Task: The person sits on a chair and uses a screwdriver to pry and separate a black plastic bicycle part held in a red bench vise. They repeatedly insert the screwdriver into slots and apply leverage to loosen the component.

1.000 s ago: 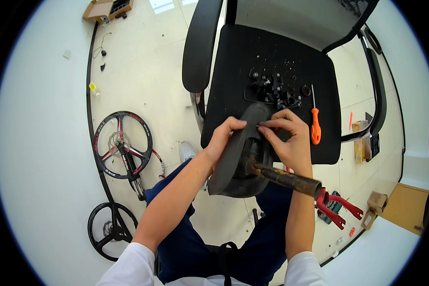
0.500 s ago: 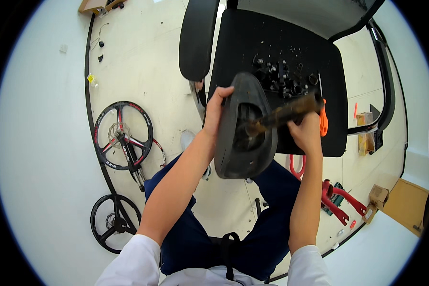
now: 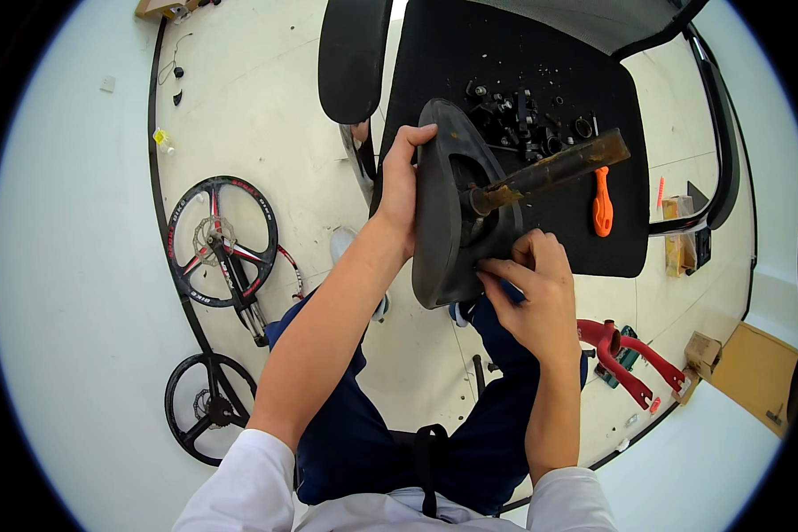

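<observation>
My left hand (image 3: 401, 188) grips a black bicycle saddle (image 3: 436, 257) by its side, thumb over the edge. The saddle is tilted with its hollow underside toward the right. From that underside a rusty, dark seat post (image 3: 563, 168) sticks out to the right, over the chair seat. My right hand (image 3: 534, 288) is at the lower part of the underside. Its thumb and index finger come together there in a pinch, against the saddle; whatever may be between the tips is too small to make out.
A black office chair (image 3: 612, 226) faces me, bearing small black metal parts (image 3: 528, 124) and an orange-handled screwdriver (image 3: 602, 204). Bicycle wheels (image 3: 226, 199) lie at left. At right are a red bicycle fork (image 3: 625, 350) and a cardboard box (image 3: 703, 353).
My right hand has let go of the seat post and moved down to the saddle's underside. The saddle has turned a little, the post swinging upward and right. My left hand keeps its grip.
</observation>
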Available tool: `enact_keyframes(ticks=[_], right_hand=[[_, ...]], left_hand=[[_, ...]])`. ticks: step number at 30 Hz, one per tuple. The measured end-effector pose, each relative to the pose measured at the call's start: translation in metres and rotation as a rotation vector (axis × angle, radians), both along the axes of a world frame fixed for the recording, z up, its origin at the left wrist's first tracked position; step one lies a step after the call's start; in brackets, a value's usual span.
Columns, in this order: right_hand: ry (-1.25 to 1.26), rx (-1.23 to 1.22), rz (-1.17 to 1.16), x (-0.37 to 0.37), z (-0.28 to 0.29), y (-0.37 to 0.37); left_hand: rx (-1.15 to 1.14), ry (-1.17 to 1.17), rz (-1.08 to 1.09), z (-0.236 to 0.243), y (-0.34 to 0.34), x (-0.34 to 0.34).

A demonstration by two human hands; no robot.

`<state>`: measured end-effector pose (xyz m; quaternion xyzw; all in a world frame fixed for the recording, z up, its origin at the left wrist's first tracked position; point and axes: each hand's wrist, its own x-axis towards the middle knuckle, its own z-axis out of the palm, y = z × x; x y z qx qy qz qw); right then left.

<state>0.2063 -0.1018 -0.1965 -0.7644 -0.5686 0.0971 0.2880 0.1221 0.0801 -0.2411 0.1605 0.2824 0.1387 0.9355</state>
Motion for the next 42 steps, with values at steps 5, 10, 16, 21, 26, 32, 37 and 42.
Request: enact_keyframes(ticks=[5, 10, 16, 21, 26, 32, 37, 42], right_hand=[[-0.095, -0.043, 0.070, 0.002, 0.002, 0.006], [-0.150, -0.069, 0.159, 0.006, 0.003, 0.010], [-0.172, -0.112, 0.132, 0.008, 0.003, 0.008], [-0.218, -0.108, 0.069, 0.002, -0.004, 0.007], [-0.168, 0.011, 0.078, 0.005, -0.015, 0.004], [-0.131, -0.024, 0.088, 0.007, -0.015, 0.004], [-0.253, -0.109, 0.116, 0.008, -0.014, 0.007], [-0.303, -0.096, 0.134, 0.007, -0.019, 0.006]], left_hand=[[-0.002, 0.047, -0.016, -0.001, -0.001, 0.002], [0.015, 0.079, -0.057, -0.005, 0.002, 0.003], [0.109, 0.174, -0.030, 0.004, -0.003, 0.010], [0.131, 0.154, -0.013, 0.006, -0.003, 0.011], [0.099, 0.098, 0.018, -0.001, 0.002, 0.008], [0.116, 0.107, 0.002, 0.003, 0.000, 0.010], [0.170, 0.153, -0.012, 0.002, -0.002, 0.012], [0.181, 0.167, 0.003, 0.007, -0.002, 0.013]])
